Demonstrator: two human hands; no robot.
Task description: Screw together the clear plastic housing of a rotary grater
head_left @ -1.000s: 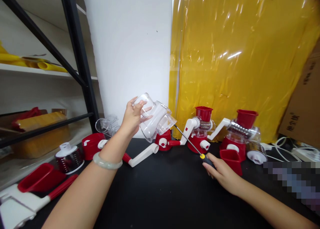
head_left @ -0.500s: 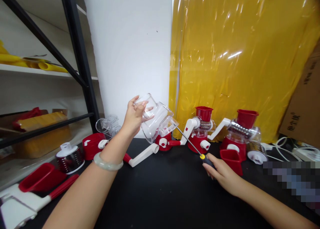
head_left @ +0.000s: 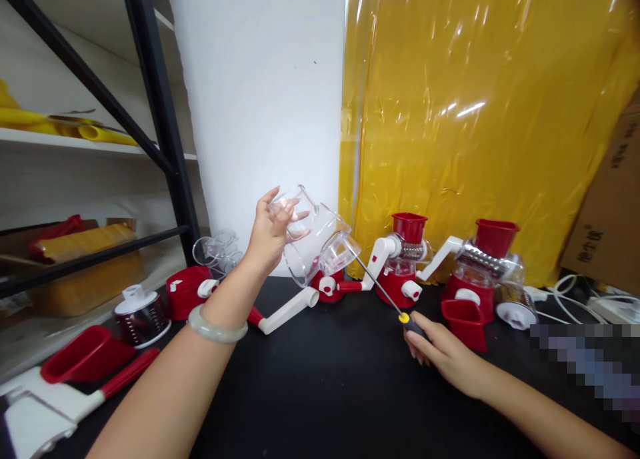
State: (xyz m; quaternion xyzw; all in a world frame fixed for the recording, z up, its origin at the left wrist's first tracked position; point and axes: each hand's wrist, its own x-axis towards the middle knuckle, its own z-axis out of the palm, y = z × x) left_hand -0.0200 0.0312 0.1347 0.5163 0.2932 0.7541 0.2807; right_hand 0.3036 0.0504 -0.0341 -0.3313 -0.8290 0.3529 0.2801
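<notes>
My left hand point(head_left: 276, 227) grips a clear plastic grater housing point(head_left: 320, 229) by its chute end and holds it tilted above the black table. In my right hand point(head_left: 434, 342) is a screwdriver point(head_left: 379, 283) with a dark handle and a yellow collar. Its shaft slants up to the left, and the tip meets the lower clear end of the housing; whether a screw sits there I cannot make out. Behind the housing stands a small red base point(head_left: 327, 287) with a white knob. A white crank handle point(head_left: 290, 310) with a red grip lies below it.
Two red drum graters point(head_left: 400, 279) point(head_left: 481, 279) stand at the back right, with a red hopper point(head_left: 464, 322) in front. To the left are a grater drum point(head_left: 141, 317), a red base point(head_left: 187, 292), another red hopper point(head_left: 83, 355) and a black-framed shelf point(head_left: 160, 112). White cables point(head_left: 575, 292) lie far right.
Both hands stay nearly in place. My right hand's fingers have shifted slightly around the screwdriver handle, and the housing has barely moved.
</notes>
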